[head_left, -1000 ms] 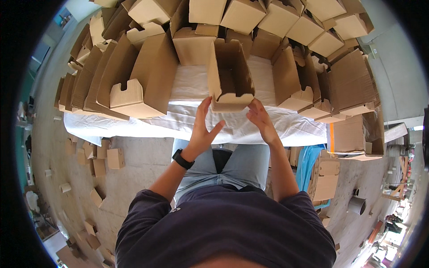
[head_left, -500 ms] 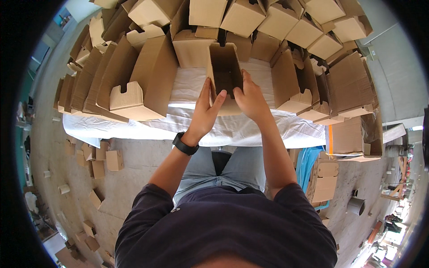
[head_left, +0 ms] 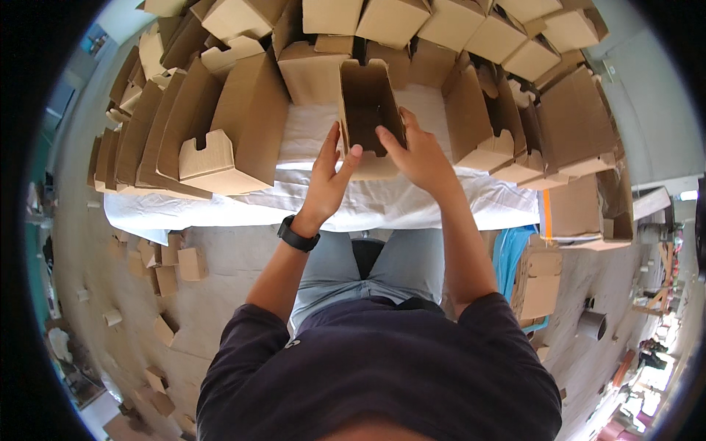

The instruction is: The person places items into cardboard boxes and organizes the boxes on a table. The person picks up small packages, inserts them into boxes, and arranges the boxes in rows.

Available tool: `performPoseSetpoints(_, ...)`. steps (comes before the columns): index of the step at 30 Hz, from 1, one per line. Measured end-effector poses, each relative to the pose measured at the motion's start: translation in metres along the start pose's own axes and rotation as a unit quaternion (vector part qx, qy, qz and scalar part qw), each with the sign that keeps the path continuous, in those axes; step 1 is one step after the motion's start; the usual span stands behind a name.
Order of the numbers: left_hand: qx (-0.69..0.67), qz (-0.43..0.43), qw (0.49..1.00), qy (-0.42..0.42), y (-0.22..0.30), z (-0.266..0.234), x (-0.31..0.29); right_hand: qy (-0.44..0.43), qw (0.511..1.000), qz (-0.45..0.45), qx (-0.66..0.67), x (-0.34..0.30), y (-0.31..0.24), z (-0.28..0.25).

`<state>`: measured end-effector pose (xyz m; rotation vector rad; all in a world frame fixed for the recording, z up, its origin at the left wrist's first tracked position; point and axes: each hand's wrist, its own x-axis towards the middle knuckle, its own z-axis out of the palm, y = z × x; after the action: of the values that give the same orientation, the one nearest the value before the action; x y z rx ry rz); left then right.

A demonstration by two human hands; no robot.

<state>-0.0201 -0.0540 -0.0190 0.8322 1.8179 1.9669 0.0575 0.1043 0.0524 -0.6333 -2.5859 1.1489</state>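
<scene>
A narrow open-topped cardboard box (head_left: 373,167) stands in front of me on a white cloth (head_left: 309,209), its dark inside facing up and a notch cut in its near edge. My left hand (head_left: 329,176) is open beside the box's near left side, thumb and fingers apart, with a dark band round the wrist. At the right wall, my right hand (head_left: 425,158) is also open. Its thumb reaches over the box's near right edge and its fingers lie along the outside; whether they touch the wall I cannot tell.
Tall cardboard boxes line the left (head_left: 250,121) and right (head_left: 471,117) of the cloth. More boxes (head_left: 393,22) are piled at the back. A larger carton (head_left: 577,217) stands at the right end. Small boxes (head_left: 193,263) and a grey bucket-like cylinder (head_left: 590,325) lie on the floor.
Both hands have loosened from the box's sides and moved apart, the left drawing off to the left and the right spreading outward. The box stays upright on the cloth.
</scene>
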Motion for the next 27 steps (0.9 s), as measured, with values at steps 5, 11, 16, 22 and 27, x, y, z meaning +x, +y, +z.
performPoseSetpoints(5, 0.075, -0.017, 0.997, -0.031, 0.006, 0.0, -0.016, 0.017, 0.99, -0.014, -0.141, -0.007, 0.036, 0.009)
performPoseSetpoints(11, 0.108, 0.173, 0.977, -0.068, 0.013, 0.034, -0.064, 0.162, 0.985, 0.009, -0.052, -0.081, 0.018, -0.004)
performPoseSetpoints(16, 0.154, 0.27, 0.92, -0.239, 0.016, 0.078, -0.104, 0.288, 0.947, 0.111, 0.086, -0.21, 0.064, -0.029)
performPoseSetpoints(22, 0.21, 0.309, 0.844, -0.384, 0.0, 0.126, -0.095, 0.461, 0.828, 0.314, 0.056, -0.394, 0.168, -0.031)
performPoseSetpoints(27, 0.404, 0.291, 0.812, -0.305, -0.065, 0.119, -0.056, 0.523, 0.604, 0.548, 0.247, -0.499, 0.282, 0.103)
